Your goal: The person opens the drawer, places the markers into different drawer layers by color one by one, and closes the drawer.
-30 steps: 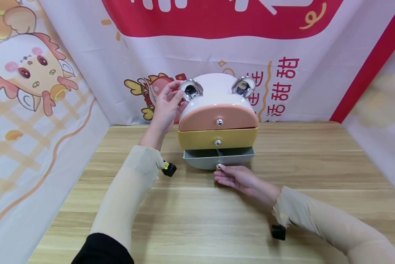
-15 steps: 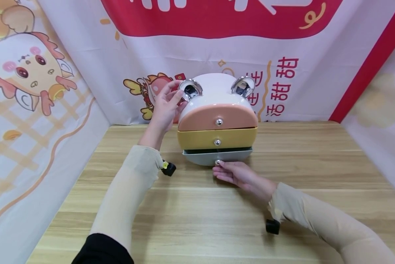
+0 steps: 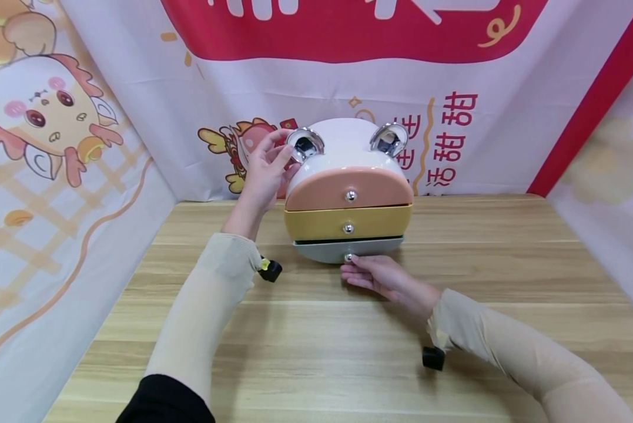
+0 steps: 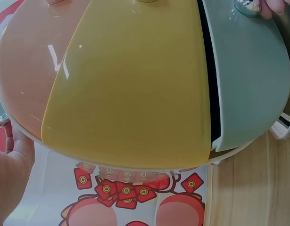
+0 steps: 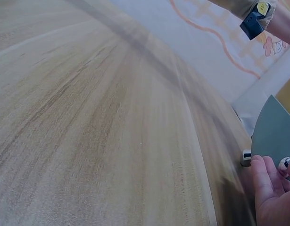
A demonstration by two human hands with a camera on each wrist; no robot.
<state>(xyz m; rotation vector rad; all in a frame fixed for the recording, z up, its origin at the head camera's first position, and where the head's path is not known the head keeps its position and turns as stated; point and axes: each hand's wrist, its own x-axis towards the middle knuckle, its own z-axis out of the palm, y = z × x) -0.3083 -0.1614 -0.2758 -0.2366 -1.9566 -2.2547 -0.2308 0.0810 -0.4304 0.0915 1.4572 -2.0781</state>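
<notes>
A frog-like desktop drawer box, with a white domed top (image 3: 345, 138) and two silver eyes, stands near the back of the table. My left hand (image 3: 265, 167) grips the left silver eye (image 3: 305, 144), thumb in front and other fingers partly hidden behind it. My right hand (image 3: 382, 279) pinches the small silver knob (image 3: 348, 258) of the grey-green bottom drawer (image 3: 318, 251). In the left wrist view a narrow dark gap runs between the bottom drawer (image 4: 251, 75) and the yellow middle drawer (image 4: 135, 89). The orange top drawer (image 3: 318, 192) sits flush.
A wood-grain table (image 3: 305, 352) lies under the box. Close behind it hangs a printed white and red cloth (image 3: 189, 111), with another printed cloth (image 3: 99, 258) on the left. Black wrist cameras (image 3: 270, 270) hang from both sleeves.
The bottom drawer has slid inward from partly pulled out to nearly flush, and my right hand has moved with its knob toward the box. My left hand stays on the eye.
</notes>
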